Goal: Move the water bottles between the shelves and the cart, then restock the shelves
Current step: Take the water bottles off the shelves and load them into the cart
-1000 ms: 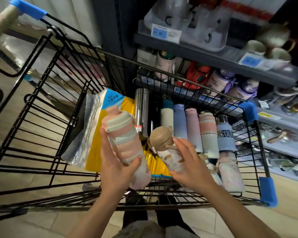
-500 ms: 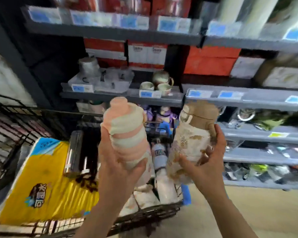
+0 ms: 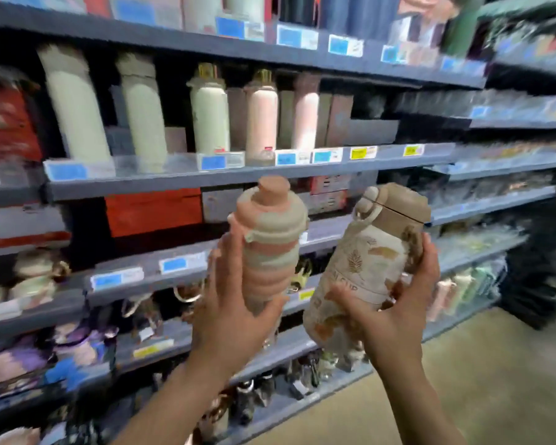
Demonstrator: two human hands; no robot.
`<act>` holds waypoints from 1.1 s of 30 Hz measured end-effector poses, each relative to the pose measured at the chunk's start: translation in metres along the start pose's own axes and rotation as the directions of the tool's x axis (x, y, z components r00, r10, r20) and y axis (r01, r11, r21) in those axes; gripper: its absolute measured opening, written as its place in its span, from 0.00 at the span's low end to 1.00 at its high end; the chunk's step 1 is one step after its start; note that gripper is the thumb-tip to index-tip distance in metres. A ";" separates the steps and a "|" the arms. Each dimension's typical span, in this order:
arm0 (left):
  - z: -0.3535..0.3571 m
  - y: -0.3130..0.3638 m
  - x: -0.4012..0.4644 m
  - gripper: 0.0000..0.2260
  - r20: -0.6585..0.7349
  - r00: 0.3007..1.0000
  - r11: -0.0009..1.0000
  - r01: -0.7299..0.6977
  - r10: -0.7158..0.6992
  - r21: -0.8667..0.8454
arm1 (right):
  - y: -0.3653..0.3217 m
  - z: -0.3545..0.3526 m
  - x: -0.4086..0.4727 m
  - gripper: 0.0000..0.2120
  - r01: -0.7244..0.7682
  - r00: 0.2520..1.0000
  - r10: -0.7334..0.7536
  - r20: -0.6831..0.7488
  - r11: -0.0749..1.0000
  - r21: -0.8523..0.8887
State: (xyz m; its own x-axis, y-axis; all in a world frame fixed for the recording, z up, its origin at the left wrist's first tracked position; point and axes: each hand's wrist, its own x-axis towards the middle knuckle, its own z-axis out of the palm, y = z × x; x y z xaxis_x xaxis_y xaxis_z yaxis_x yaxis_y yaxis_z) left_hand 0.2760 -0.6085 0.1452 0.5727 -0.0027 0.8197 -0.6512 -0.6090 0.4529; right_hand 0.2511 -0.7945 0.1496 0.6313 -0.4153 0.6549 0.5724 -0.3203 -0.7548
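The left hand (image 3: 235,319) is closed around the lower body of the ribbed bottle (image 3: 270,245), thumb on the right side, fingers on the left. The ribbed bottle stands nearly upright, banded in pink and beige, cap uppermost.

The right hand (image 3: 395,316) is closed around the leaf bottle (image 3: 366,261), fingers wrapped over its right side, thumb across the lower front. The leaf bottle tilts to the right and carries a tan lid with a loop at its left edge.

Both bottles are held in the air in front of the shelves (image 3: 238,176), side by side and apart from each other. Neither bottle touches a shelf.

The shelf above the bottles holds a row of tall flasks (image 3: 209,114), cream and pink, standing upright behind a clear lip with price tags (image 3: 326,155). Red boxes (image 3: 153,211) sit on the shelf below that, left of the ribbed bottle. Lower shelves hold blurred small goods. The floor (image 3: 495,380) shows at lower right.
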 end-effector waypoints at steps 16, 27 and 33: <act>0.314 0.009 0.277 0.45 0.102 0.727 0.719 -0.687 0.679 0.109 | 0.168 -0.080 0.267 0.50 0.092 0.933 -0.092 -0.348 0.996 -0.015; 0.426 -0.003 0.369 0.33 0.152 0.606 0.480 -0.738 0.781 0.475 | 0.255 -0.079 0.432 0.49 0.220 0.890 -0.108 -0.443 0.952 0.211; 0.459 -0.014 0.391 0.41 0.184 0.738 0.532 -0.614 0.649 0.583 | 0.292 -0.059 0.518 0.50 0.180 0.865 0.042 -0.499 0.904 0.388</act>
State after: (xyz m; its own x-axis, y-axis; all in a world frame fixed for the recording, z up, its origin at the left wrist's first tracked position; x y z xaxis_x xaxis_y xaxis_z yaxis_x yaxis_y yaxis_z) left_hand 0.7383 -0.9651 0.2983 0.0913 -0.5433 0.8346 -0.4075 -0.7851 -0.4665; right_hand 0.7145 -1.1532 0.2664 0.3090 -0.7980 0.5174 0.8341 -0.0339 -0.5505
